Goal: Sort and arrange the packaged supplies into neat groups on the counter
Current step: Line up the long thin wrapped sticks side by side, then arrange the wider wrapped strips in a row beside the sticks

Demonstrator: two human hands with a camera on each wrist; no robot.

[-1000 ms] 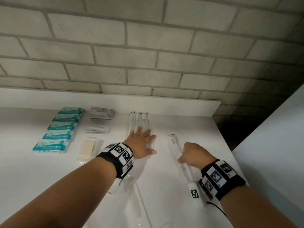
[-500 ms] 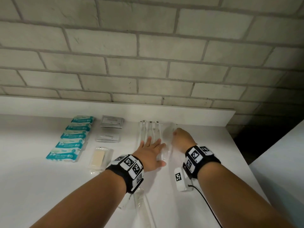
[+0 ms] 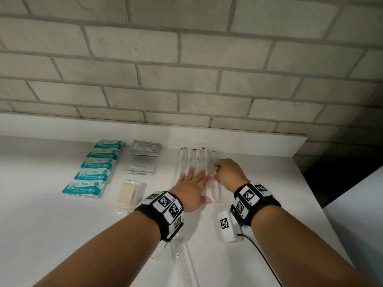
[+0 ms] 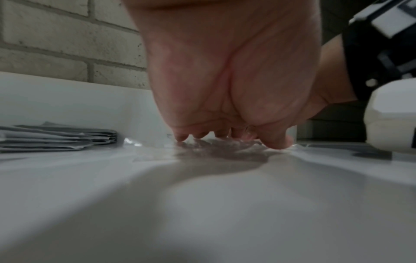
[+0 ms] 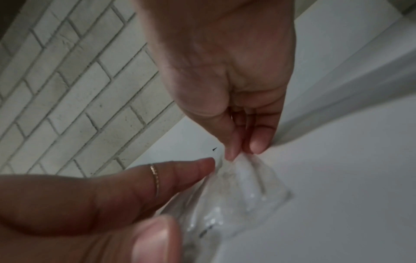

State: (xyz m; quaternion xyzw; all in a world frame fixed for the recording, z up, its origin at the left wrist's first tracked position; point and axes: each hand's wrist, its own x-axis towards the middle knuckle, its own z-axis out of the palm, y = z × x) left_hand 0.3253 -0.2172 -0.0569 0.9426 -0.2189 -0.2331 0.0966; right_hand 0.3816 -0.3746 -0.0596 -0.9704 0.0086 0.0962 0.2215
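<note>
From the head view, a row of long clear plastic packets (image 3: 195, 162) is seen lying on the flat white counter (image 3: 41, 224), at about 12 o'clock from the wrists. The left hand (image 3: 191, 188) is laid flat on the row with straight fingers, and nothing is gripped by it. One clear packet (image 3: 213, 179) at the 3 o'clock side of the row is pinched by the right hand (image 3: 229, 176). To do this step well, the row is best kept pressed down while the last packet is slid in close and straight, so that no packet is bumped crooked. Blue and white soft packs (image 3: 95, 170) are lined up at 9 o'clock, with grey flat sachets (image 3: 145, 149) and a pale bar in clear wrap (image 3: 126, 194) between. A grey brick wall (image 3: 186, 59) stands behind the counter.

In the left wrist view, the fingertips (image 4: 180, 137) are seen pressed on shiny clear plastic. A stack of grey sachets (image 4: 58, 137) lies at 9 o'clock.

In the right wrist view, the top edge of the clear packet (image 5: 243, 186) is held between thumb and finger (image 5: 231, 151). The left hand's ringed finger (image 5: 157, 179) rests just beside it.
</note>
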